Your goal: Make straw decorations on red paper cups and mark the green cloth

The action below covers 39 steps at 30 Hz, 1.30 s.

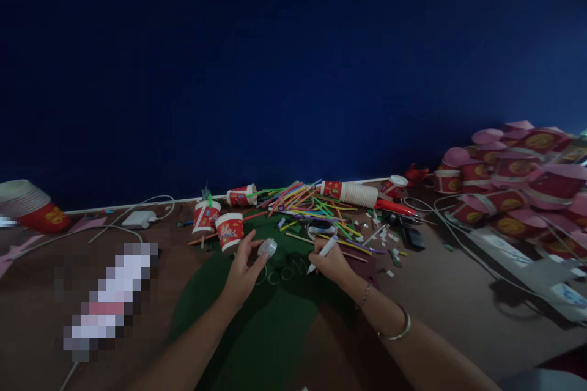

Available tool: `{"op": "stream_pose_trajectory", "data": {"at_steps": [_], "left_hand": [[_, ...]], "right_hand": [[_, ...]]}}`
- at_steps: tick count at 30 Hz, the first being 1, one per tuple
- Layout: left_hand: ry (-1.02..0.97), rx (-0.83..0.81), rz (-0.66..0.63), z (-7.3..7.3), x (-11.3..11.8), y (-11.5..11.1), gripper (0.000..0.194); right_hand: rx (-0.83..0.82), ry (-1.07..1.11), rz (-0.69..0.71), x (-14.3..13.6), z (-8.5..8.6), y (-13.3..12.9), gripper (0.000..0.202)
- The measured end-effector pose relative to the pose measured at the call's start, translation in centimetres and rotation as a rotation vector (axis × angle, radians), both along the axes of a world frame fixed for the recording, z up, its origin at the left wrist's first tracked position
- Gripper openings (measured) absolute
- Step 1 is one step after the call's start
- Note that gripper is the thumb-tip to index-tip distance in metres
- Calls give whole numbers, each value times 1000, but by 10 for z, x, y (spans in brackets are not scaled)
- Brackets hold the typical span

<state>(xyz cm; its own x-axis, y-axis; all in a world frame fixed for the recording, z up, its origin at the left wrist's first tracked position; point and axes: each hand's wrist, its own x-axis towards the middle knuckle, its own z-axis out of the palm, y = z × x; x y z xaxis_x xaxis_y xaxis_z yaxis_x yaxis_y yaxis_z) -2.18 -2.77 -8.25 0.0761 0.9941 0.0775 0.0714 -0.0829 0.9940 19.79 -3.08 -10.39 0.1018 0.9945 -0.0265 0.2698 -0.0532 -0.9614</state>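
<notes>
In my right hand [329, 266] is a white marker pen [328, 246], gripped like a writing pen with its tip down near a dark green sheet [257, 330]. White looping marks [282, 275] run across the sheet, to the left of that tip. My left hand [245, 269] pinches a small, clear, round plastic piece [267, 248] between thumb and fingers, just above the sheet; its exact kind is unclear. Close behind this hand stands a red paper cup [229, 232], slightly tilted, with another red paper cup [206, 217] beside it.
A heap of coloured sticks [298, 198] lies behind my hands, beside a stack of paper cups [351, 192] on its side. Paper scraps [389, 237] are scattered at right. Pink-topped red cups [509, 177] pile up far right near a power strip [499, 250]. A white adapter [140, 219] sits left.
</notes>
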Motion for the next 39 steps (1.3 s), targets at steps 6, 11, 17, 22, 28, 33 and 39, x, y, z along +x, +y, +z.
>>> {"op": "stream_pose_trajectory", "data": {"at_steps": [6,11,17,22,28,33,39], "left_hand": [[12,-21,1,1,0,-1,68],[14,-15,-11,0,-1,-1,68],[4,-23,-15,-1,-1,0,70],[-2,-30,-3,3,1,-2,69],[-14,-21,-7,3,0,-1,69],[-8,-11,-7,2,0,-1,68],[-9,-10,-8,3,1,-2,68]], "right_hand": [[-11,58,43,1,8,-1,18],[80,48,33,1,9,0,21],[17,26,37,0,4,0,17],[4,12,42,-1,6,-1,17],[4,-5,53,-1,4,-1,18],[17,-17,63,0,1,0,18],[24,-23,68,0,-2,0,18]]}}
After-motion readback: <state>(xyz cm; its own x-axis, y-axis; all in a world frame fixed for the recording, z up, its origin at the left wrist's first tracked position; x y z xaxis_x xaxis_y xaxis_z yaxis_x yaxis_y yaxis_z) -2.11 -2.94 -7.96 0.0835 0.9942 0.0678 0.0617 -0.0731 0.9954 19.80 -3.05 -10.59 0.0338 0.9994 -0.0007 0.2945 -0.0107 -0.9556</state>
